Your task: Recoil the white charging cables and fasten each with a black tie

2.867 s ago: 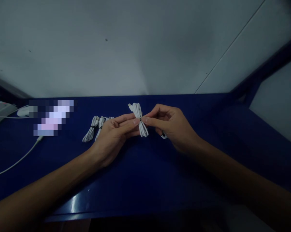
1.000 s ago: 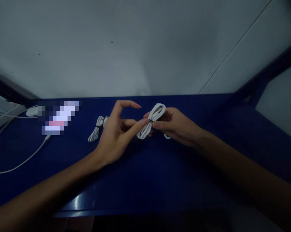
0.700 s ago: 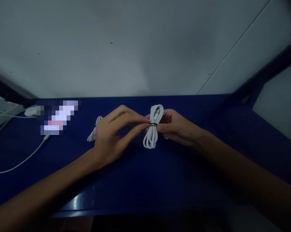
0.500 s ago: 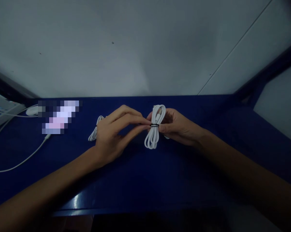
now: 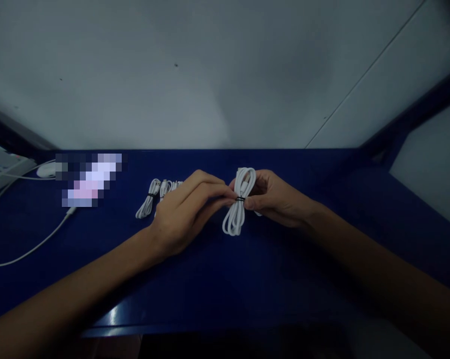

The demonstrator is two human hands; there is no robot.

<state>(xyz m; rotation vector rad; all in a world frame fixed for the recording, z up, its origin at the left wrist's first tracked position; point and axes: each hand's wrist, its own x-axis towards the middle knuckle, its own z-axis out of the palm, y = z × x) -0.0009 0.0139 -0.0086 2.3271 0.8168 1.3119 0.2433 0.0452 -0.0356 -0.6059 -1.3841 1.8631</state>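
A coiled white cable (image 5: 234,218) with a black tie round its middle is held up between my two hands. My right hand (image 5: 275,197) grips it from the right, thumb beside the tie. The fingertips of my left hand (image 5: 189,212) pinch at the tie from the left. Behind my left hand, a tied white cable bundle (image 5: 147,199) lies on the blue table (image 5: 217,289), with more white coils partly hidden beside it. A bit of white cable also shows under my right hand.
At the left lies a blurred-out bright device (image 5: 94,179) with a white cord (image 5: 47,243) plugged in. A white plug-like object (image 5: 46,170) and a white rack (image 5: 4,172) are beyond it. A pale wall (image 5: 146,89) rises behind the table.
The held coil has dropped slightly in view. My left hand has shifted a little right, and more white coils now show behind it.
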